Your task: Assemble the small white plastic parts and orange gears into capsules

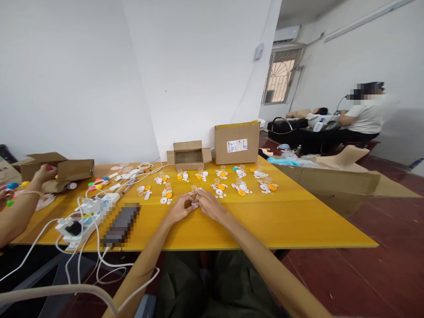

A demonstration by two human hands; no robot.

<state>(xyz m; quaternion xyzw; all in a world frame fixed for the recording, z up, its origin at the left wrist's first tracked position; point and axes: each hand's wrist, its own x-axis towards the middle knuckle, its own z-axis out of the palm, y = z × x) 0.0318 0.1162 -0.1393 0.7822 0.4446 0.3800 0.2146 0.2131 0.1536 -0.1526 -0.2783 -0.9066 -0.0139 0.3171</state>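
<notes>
My left hand [180, 208] and my right hand [208, 204] meet over the yellow tabletop, fingertips closed around a small whitish piece [194, 205] that is mostly hidden. Just behind my fingers stands a small clear cup [194, 188]. Around them lie several little groups of white and orange plastic gears and small parts. One group, with a white ring gear [164, 200], sits left of my left hand. Another white ring gear [219, 192] lies beyond my right hand, and an orange gear [243, 187] is farther right.
An open cardboard box [188, 157] and a taller closed carton [237, 145] stand at the back. Left are a power strip [107, 204] with tangled white cables and a dark phone [122, 223]. A co-worker's arm [26, 207] reaches toward another box; a seated person [367, 112] is far right.
</notes>
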